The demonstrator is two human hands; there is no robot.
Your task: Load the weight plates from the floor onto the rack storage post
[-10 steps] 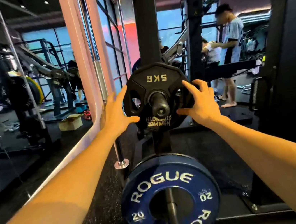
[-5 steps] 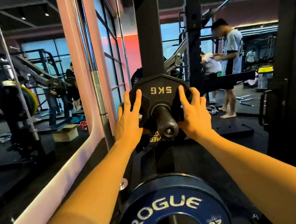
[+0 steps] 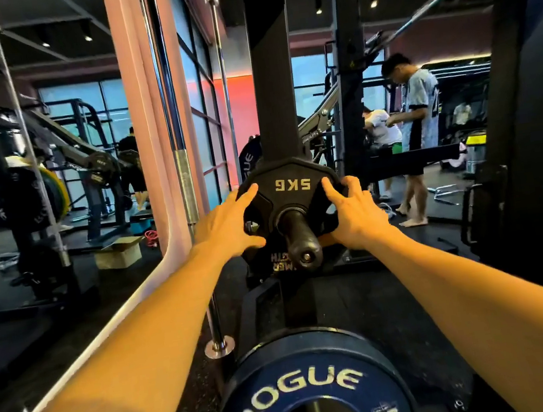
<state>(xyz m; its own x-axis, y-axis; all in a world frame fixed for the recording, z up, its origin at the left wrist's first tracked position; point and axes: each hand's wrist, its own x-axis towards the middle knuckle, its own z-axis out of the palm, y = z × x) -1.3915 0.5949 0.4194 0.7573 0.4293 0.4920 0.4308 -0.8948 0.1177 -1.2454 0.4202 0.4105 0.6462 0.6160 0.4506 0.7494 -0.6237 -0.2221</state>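
Black 5 kg plate [image 3: 290, 187] sits on storage post [image 3: 300, 240], hands flanking its edges.

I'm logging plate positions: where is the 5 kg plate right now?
In the head view the 5 kg plate sits centre frame on the storage post, against the black upright, between the left hand and right hand, above the blue Rogue plate.

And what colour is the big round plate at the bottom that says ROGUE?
The ROGUE plate is dark blue with pale lettering, seen in the head view.

Both arms extended; left hand [image 3: 228, 227], right hand [image 3: 354, 215] fingers spread, pressing.
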